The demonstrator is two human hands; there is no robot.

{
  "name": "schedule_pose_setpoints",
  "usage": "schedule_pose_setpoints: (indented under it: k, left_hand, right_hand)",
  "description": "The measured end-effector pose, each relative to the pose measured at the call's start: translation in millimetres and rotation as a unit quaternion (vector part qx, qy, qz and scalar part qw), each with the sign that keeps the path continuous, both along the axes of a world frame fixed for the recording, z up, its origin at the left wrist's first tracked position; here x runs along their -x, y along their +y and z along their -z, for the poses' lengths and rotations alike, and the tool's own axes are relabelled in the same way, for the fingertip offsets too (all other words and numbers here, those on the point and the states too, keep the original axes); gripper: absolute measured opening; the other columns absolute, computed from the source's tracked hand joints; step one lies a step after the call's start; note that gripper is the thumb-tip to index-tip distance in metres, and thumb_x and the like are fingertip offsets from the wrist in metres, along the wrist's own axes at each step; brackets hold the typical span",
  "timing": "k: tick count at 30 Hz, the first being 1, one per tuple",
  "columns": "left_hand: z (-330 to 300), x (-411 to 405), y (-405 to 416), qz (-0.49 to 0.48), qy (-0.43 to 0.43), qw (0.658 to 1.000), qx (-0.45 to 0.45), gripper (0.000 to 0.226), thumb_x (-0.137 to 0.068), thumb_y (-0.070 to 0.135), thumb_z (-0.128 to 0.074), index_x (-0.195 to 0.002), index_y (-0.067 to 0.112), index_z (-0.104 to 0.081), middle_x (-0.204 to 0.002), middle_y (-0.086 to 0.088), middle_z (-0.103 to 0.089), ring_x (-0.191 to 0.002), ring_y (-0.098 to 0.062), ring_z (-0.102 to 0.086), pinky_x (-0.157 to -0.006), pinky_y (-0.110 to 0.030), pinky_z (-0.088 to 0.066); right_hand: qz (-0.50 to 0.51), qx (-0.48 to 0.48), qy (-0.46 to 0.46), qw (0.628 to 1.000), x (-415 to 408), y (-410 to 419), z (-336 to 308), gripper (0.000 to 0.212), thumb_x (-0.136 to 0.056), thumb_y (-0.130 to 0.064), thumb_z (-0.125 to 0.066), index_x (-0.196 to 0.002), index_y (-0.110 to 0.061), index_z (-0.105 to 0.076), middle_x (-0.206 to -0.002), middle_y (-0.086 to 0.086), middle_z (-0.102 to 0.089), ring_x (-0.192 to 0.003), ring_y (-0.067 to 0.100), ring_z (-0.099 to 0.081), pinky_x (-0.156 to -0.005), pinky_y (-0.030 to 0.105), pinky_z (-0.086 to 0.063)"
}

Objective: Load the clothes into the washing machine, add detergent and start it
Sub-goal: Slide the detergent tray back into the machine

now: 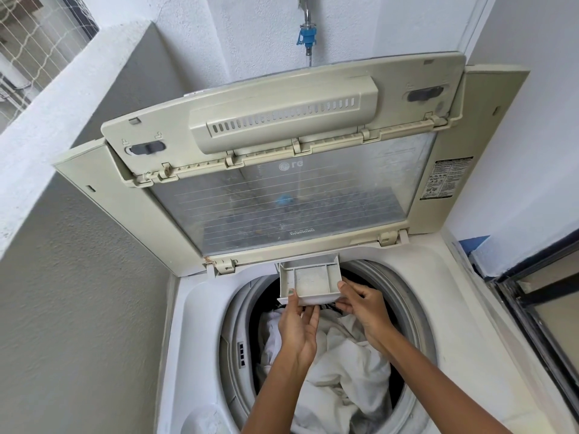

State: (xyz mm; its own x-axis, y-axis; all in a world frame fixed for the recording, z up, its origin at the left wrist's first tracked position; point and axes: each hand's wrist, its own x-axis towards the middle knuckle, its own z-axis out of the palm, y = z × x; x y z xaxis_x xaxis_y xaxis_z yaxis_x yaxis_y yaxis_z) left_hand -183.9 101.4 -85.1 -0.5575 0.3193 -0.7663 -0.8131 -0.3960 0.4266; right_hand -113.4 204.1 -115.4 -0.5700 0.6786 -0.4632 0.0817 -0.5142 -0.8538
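One washing machine (194, 324), top-loading, white body, filling the lower half of the view. One lid (282, 170), cream frame with a clear ribbed pane, folded and standing raised at 12 o'clock from the drum. One drum (238, 324), round opening with a grey rim, at 6 o'clock from the lid.

One load of clothes (341, 361), white cloth crumpled inside the drum, with a dark piece showing at its far edge under the drawer.

One detergent drawer (310, 281), a shallow white tray with partitions, pulled out from the machine's back edge and hanging over the drum at its 12 o'clock side. Its compartments show a pale, stained floor; whether any powder lies there cannot be told.

Two hands, bare forearms entering from 6 o'clock. One left hand (297, 324), thumb pressed on the drawer's front left corner, fingers curled beneath its front lip. One right hand (365, 303), thumb on the drawer's right front corner, fingers curled beneath it. Both grip the drawer.

One tap (305, 37) with a blue fitting, on the wall at 12 o'clock above the lid. One warning label (446, 178) on the lid frame at 2 o'clock.

Room: white textured walls (78, 277), a low parapet at 10 o'clock with netting (37, 42) beyond it, a dark window frame (532, 296) at 3 o'clock.
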Motion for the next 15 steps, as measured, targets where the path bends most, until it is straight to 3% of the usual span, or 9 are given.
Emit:
schedule_pose_setpoints:
  k: [9,15]
  left_hand:
    - [2.8,-0.6,0.4,-0.001,-0.002,1.0,-0.006,0.036,-0.098,0.02,-0.049,-0.13,0.004,-0.048,-0.106,-0.011,-0.059,-0.094,-0.02,-0.058,-0.098,-0.038,-0.044]
    - [4.0,-0.3,-2.1,-0.003,-0.001,1.0,-0.027,0.027,-0.098,0.021,-0.05,-0.119,0.006,-0.052,-0.105,-0.011,-0.059,-0.097,-0.021,-0.059,-0.1,-0.04,-0.043]
  right_hand:
    - [-0.021,-0.013,-0.024,0.999,0.5,5.5,4.3,0.023,-0.09,-0.011,-0.062,-0.109,0.001,-0.067,-0.113,0.012,-0.065,-0.075,0.011,-0.068,-0.062,0.017,-0.054]
    - [-0.036,-0.04,-0.025,0.998,2.4,8.2,2.7,0.024,-0.09,-0.013,-0.062,-0.109,-0.001,-0.069,-0.112,0.008,-0.065,-0.08,0.012,-0.07,-0.066,0.019,-0.055]
